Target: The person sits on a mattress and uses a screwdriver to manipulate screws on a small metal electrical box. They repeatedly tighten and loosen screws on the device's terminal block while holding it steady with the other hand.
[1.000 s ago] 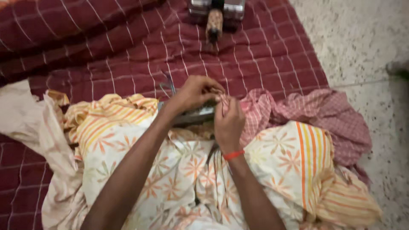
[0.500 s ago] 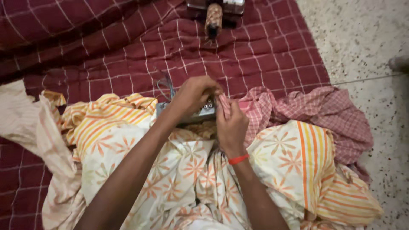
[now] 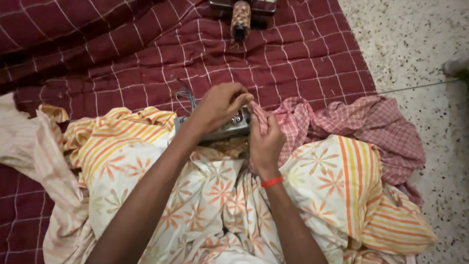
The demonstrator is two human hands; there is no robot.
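Two hands meet over a small grey device [image 3: 229,128] lying mid-scene on the floral cloth [image 3: 195,190]: the left hand [image 3: 220,105] curls its fingers on its top, the right hand [image 3: 266,142] pinches pink checked fabric [image 3: 342,127] just beside it; far off, a spool [image 3: 240,17] rests on the maroon blanket [image 3: 122,58]

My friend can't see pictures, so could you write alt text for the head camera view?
A person's left hand and right hand pinch pink checked cloth together above a small grey device. It rests on flowered, orange-striped fabric heaped on a maroon checked sheet. A red band circles the right wrist, and speckled floor lies to the right.
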